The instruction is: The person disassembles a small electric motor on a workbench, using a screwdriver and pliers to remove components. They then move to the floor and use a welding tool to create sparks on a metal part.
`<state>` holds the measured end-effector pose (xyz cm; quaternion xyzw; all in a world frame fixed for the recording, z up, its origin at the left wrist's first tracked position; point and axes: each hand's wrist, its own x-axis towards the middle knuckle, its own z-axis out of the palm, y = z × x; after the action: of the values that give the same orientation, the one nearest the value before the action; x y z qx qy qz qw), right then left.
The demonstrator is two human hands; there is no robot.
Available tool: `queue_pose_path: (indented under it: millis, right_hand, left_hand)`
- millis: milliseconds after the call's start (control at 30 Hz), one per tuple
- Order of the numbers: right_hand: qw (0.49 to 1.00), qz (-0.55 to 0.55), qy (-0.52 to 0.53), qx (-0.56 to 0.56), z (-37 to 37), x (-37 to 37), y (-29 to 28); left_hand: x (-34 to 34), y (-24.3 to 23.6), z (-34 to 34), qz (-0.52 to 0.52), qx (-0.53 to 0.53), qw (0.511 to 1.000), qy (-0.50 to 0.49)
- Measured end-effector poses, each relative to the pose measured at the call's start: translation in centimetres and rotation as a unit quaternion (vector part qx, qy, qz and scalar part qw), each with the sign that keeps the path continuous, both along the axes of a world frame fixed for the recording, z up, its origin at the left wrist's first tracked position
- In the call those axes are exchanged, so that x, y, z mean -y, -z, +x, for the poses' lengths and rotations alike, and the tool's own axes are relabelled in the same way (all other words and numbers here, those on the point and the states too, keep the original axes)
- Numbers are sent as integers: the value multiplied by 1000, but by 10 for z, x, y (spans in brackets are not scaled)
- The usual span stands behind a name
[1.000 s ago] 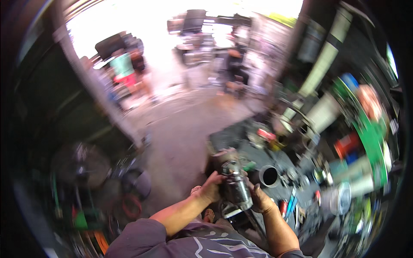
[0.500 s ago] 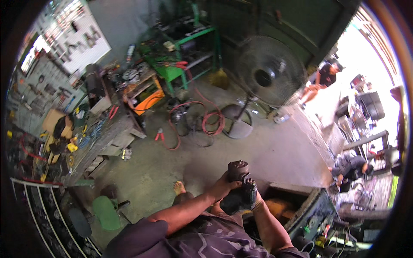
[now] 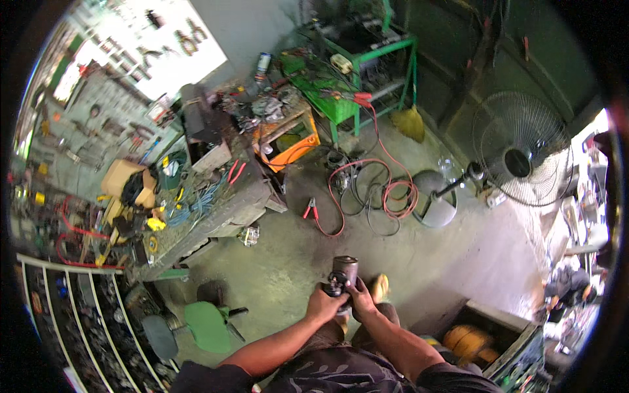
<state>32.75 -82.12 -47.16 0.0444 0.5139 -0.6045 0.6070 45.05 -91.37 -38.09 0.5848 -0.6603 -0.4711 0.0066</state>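
A dark, grimy starter motor (image 3: 344, 267) is held in front of my body, its larger cylinder pointing up and away from me. My left hand (image 3: 324, 305) is closed around its left and lower side. Against the right side, my right hand (image 3: 362, 301) grips it, with the fingers partly hidden behind the metal. A smaller round part with a dark end sits on the left of the cylinder, close to my left thumb. The bottom of the motor is covered by my hands.
A cluttered workbench (image 3: 216, 208) runs along the left, with a green-seated chair (image 3: 207, 326) near it. Red and black cables (image 3: 397, 200) lie coiled on the floor beside a pedestal fan (image 3: 517, 160). An open metal box (image 3: 517, 340) stands at my right. Another person (image 3: 569, 287) crouches far right.
My view has turned right to left, so the bench and fan sit farther right. The starter motor is turned in my hands, and my right hand has come up onto its side.
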Motion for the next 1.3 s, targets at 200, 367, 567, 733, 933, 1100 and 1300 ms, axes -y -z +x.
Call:
queue_pose_path:
  millis: [200,367,567,733,933,1100,1300]
  right_hand:
    - [959,143,-243,17,-30,95,97]
    - [751,181,-518,-368,-95,175,192]
    - [705,264,-527,-395,-96,288,377]
    - [744,272,-450,-412,-41,420,527]
    - [699,314,-405,-499,1,526,610]
    - [579,388,-458,-552,-51,455,647]
    - [620,263,-471,-569,-105,263,651]
  left_hand:
    - [125,108,16,75,121,990,17]
    - [200,223,26,19,173,985,5]
    - [269,400,70,-59,145,988,3]
    - [276,530,105,-58,162,980,-100]
    - [295,613,112,-12,256,963,-79]
    - [356,637,76,-42,248,968,-16]
    - [427,647,-9,-92,248,944,198]
